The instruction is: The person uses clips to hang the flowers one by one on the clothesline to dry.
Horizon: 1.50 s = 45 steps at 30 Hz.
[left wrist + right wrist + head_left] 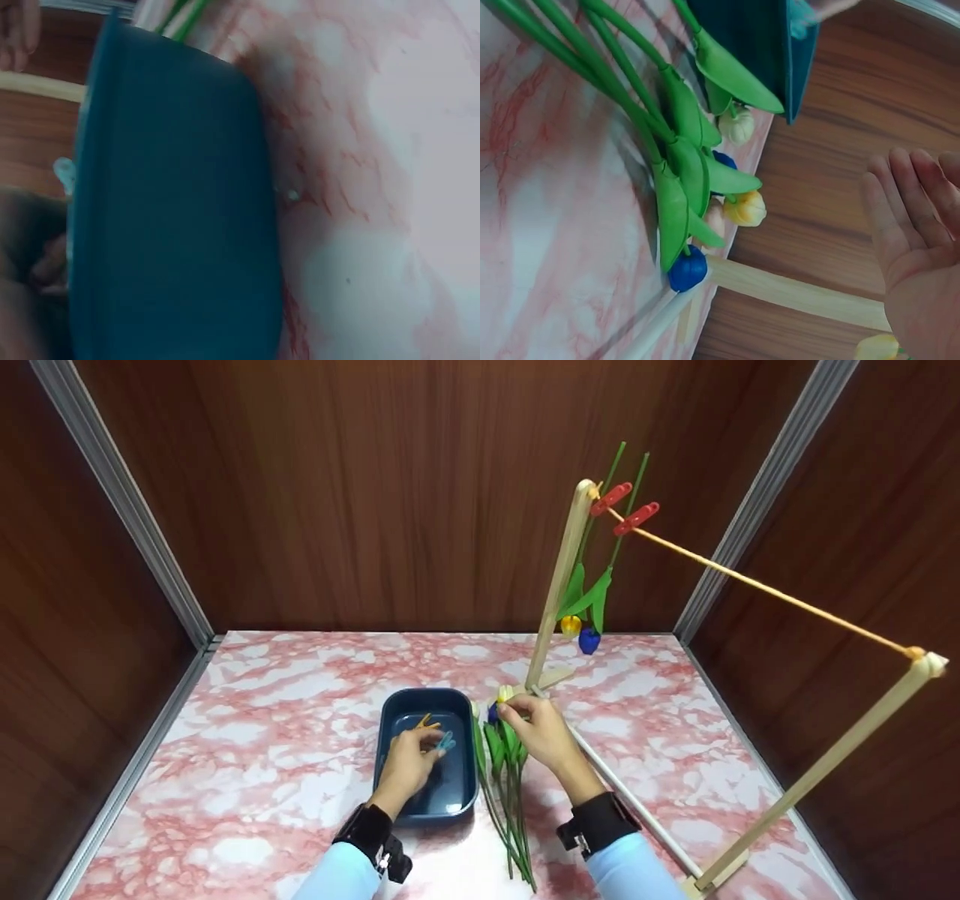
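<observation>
Over the bin [452, 789], a blue clip [447, 741] juts from the left hand's [407, 759] pinch; the right hand [545, 729] hangs relaxed above tulips [688, 169].

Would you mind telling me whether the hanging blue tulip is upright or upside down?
Upside down: its bloom hangs at the bottom, while its stem runs up past a red clip on the cord.

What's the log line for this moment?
left hand: pinches light-blue clip over blue bin | right hand: holds nothing, above loose tulips | cord: two hanging tulips, red clips
</observation>
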Each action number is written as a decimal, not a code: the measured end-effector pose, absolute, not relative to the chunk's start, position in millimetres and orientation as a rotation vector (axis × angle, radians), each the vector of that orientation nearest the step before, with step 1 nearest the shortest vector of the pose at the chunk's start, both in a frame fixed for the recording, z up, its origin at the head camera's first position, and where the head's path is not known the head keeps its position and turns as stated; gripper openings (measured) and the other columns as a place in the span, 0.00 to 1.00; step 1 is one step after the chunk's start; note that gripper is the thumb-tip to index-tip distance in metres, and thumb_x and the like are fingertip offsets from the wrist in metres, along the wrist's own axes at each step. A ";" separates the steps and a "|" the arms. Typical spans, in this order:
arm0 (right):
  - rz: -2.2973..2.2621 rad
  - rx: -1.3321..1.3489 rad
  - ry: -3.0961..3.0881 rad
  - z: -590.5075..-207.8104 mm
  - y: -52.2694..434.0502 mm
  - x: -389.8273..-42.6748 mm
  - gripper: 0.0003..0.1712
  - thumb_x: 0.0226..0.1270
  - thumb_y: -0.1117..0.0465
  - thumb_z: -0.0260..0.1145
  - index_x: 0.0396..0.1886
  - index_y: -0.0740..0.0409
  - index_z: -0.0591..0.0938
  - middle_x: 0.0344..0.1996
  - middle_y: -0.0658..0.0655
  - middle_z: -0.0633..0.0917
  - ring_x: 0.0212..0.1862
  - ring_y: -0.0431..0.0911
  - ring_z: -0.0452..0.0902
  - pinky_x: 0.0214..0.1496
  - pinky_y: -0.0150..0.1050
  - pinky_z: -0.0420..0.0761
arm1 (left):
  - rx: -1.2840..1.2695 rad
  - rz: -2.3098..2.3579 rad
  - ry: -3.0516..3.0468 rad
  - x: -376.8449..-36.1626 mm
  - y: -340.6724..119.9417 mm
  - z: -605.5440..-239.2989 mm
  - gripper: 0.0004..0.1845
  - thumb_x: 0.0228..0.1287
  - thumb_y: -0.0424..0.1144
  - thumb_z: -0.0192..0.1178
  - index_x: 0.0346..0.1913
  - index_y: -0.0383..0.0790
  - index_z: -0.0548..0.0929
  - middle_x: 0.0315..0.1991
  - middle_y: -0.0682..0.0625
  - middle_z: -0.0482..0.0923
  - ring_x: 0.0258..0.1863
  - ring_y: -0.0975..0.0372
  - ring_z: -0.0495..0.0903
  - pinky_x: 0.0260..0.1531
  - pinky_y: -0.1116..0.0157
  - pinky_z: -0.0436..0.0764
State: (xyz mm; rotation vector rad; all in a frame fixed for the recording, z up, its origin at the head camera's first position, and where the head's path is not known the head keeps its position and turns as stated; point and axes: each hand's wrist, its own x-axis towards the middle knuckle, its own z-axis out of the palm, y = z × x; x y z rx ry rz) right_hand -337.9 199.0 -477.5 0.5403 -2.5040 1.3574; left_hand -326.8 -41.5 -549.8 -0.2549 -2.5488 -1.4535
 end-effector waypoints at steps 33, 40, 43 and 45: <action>1.908 0.533 -2.252 -440.7 169.8 -326.2 0.20 0.68 0.70 0.76 0.58 0.70 0.87 0.49 0.66 0.90 0.52 0.50 0.87 0.51 0.33 0.87 | -0.368 -2.031 -1.963 -311.0 5.7 -476.5 0.15 0.68 0.33 0.73 0.56 0.37 0.90 0.48 0.45 0.88 0.50 0.56 0.88 0.51 0.65 0.87; 1.912 0.584 -2.264 -435.0 170.0 -325.1 0.18 0.68 0.71 0.76 0.57 0.70 0.87 0.50 0.68 0.90 0.54 0.56 0.87 0.52 0.35 0.87 | -0.351 -2.081 -1.919 -310.5 6.9 -479.0 0.14 0.67 0.32 0.74 0.54 0.36 0.91 0.46 0.43 0.89 0.48 0.53 0.88 0.51 0.66 0.87; 1.895 0.610 -2.271 -434.4 170.7 -325.0 0.17 0.68 0.71 0.76 0.55 0.71 0.88 0.48 0.67 0.90 0.53 0.55 0.87 0.53 0.35 0.87 | -0.357 -2.093 -1.894 -310.7 7.0 -480.6 0.13 0.66 0.32 0.74 0.52 0.35 0.91 0.45 0.42 0.90 0.48 0.50 0.88 0.50 0.66 0.87; 1.885 0.615 -2.271 -434.0 171.2 -325.3 0.16 0.67 0.71 0.76 0.54 0.71 0.88 0.47 0.67 0.91 0.52 0.53 0.88 0.52 0.35 0.87 | -0.363 -2.086 -1.895 -310.4 6.8 -481.4 0.13 0.66 0.32 0.75 0.51 0.35 0.91 0.45 0.42 0.90 0.48 0.50 0.88 0.50 0.65 0.87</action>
